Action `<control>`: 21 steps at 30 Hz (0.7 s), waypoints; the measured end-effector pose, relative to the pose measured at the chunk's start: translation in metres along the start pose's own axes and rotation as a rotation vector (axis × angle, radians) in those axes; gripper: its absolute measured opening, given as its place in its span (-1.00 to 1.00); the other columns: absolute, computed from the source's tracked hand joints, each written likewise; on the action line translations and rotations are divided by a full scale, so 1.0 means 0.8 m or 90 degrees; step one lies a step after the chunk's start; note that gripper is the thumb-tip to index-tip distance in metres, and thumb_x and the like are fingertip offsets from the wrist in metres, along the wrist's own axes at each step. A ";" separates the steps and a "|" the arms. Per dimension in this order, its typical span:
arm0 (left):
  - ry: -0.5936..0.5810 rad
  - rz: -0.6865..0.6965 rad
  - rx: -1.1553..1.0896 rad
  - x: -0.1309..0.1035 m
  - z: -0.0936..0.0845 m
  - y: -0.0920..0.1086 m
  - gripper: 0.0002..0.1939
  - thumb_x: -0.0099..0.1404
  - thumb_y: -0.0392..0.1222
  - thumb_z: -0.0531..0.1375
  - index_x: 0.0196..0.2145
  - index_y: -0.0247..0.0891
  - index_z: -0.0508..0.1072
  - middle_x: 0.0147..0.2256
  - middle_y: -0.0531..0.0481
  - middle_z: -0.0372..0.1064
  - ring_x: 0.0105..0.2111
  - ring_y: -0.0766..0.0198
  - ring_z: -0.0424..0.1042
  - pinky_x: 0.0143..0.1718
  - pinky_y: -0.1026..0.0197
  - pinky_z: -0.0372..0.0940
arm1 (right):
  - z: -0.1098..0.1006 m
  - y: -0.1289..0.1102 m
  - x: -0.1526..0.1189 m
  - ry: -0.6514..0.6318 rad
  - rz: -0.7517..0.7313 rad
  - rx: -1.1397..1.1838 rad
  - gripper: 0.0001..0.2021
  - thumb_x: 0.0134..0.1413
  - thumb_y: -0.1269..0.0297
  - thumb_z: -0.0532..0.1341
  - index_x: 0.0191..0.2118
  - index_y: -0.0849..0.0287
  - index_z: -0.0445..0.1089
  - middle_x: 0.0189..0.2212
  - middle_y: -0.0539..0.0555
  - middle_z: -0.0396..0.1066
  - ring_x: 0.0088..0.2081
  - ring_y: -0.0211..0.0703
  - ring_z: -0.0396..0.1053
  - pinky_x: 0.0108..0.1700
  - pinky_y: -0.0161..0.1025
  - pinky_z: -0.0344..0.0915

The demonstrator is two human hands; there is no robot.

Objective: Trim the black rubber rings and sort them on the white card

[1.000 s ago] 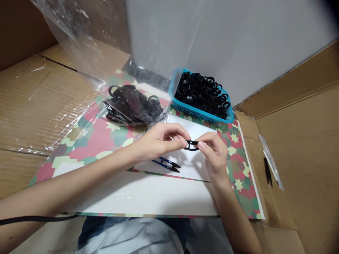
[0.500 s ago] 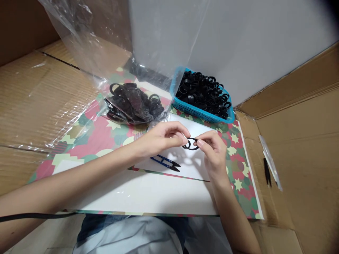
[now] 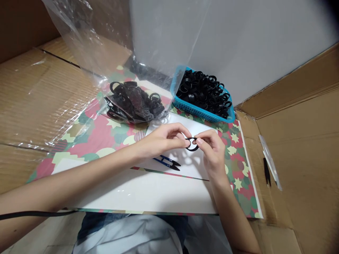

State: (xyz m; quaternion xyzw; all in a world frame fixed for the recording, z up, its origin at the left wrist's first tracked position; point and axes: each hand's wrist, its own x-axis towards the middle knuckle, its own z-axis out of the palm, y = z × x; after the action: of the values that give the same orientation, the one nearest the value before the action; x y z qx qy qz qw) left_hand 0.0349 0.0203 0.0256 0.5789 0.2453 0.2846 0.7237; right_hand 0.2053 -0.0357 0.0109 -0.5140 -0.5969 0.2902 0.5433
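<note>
A thin black ring (image 3: 192, 149) is pinched between both hands above white paper. My left hand (image 3: 172, 138) grips its left side with thumb and forefinger, and my right hand (image 3: 213, 146) has its right side in a similar pinch. Fingertips cover parts of the ring's edge. Below my left hand lies a pair of thread snips (image 3: 168, 163) with blue handles and dark blades, pointing right; the handle end is partly hidden by the hand. Behind the left hand, a clear plastic bag (image 3: 116, 67) holds many black rings (image 3: 135, 102).
A blue plastic basket (image 3: 201, 112) heaped with black rings (image 3: 203, 91) stands at the back, against a grey wall. Black tweezers (image 3: 267, 172) lie on cardboard at the right. A patterned sheet (image 3: 238, 169) covers the table. Cardboard walls (image 3: 304, 141) flank the workplace.
The ring has turned between my fingers; earlier it showed a second loop at its left, now one rounder outline. My hands have drawn slightly closer together.
</note>
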 end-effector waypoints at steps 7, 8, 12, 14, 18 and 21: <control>0.041 0.024 -0.002 -0.001 0.001 0.001 -0.84 0.11 -0.27 0.22 -0.31 -0.35 0.37 -0.50 0.11 0.33 -0.47 0.42 0.29 -0.43 0.37 0.13 | 0.001 0.009 0.004 0.032 0.018 0.078 -0.89 0.12 0.22 0.13 -0.31 0.11 0.36 -0.45 -0.03 0.29 -0.38 -0.25 0.32 -0.30 -0.24 0.28; 0.043 0.029 0.001 -0.001 0.001 0.001 -0.85 0.11 -0.28 0.22 -0.32 -0.35 0.37 -0.50 0.10 0.34 -0.46 0.42 0.30 -0.43 0.37 0.14 | 0.001 0.010 0.004 0.030 0.016 0.086 -0.90 0.12 0.24 0.14 -0.31 0.11 0.36 -0.45 -0.03 0.28 -0.38 -0.26 0.31 -0.30 -0.25 0.28; 0.047 0.043 0.005 0.001 0.001 0.000 -0.88 0.12 -0.32 0.20 -0.33 -0.36 0.38 -0.52 0.10 0.34 -0.50 0.45 0.27 -0.48 0.39 0.12 | 0.001 0.010 0.005 0.023 -0.002 0.105 -0.92 0.09 0.29 0.17 -0.35 0.12 0.39 -0.45 -0.04 0.28 -0.39 -0.29 0.30 -0.31 -0.28 0.26; 0.047 0.050 0.007 0.001 0.001 0.000 -0.88 0.13 -0.31 0.20 -0.33 -0.36 0.38 -0.52 0.10 0.33 -0.52 0.46 0.25 -0.51 0.39 0.09 | 0.001 0.009 0.005 0.023 -0.006 0.102 -0.92 0.09 0.30 0.17 -0.37 0.13 0.39 -0.45 -0.04 0.28 -0.39 -0.29 0.30 -0.32 -0.28 0.26; 0.073 0.066 0.020 0.001 0.002 0.001 -0.87 0.13 -0.27 0.20 -0.32 -0.35 0.37 -0.52 0.11 0.30 -0.53 0.46 0.22 -0.52 0.38 0.08 | 0.001 0.009 0.005 0.007 -0.007 0.095 -0.92 0.10 0.26 0.17 -0.34 0.13 0.37 -0.45 -0.04 0.29 -0.38 -0.27 0.32 -0.31 -0.27 0.25; 0.107 0.079 0.032 0.000 0.002 -0.001 -0.85 0.14 -0.26 0.19 -0.31 -0.34 0.34 -0.51 0.11 0.27 -0.52 0.45 0.22 -0.49 0.36 0.10 | 0.001 0.008 0.005 -0.028 -0.005 0.069 -0.87 0.09 0.20 0.17 -0.28 0.12 0.34 -0.40 -0.03 0.32 -0.33 -0.24 0.34 -0.30 -0.25 0.27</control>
State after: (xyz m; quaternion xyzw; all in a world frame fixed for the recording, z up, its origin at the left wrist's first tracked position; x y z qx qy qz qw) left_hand 0.0360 0.0191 0.0251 0.5849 0.2756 0.3702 0.6670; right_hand 0.2072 -0.0299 0.0060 -0.4750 -0.5943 0.3307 0.5584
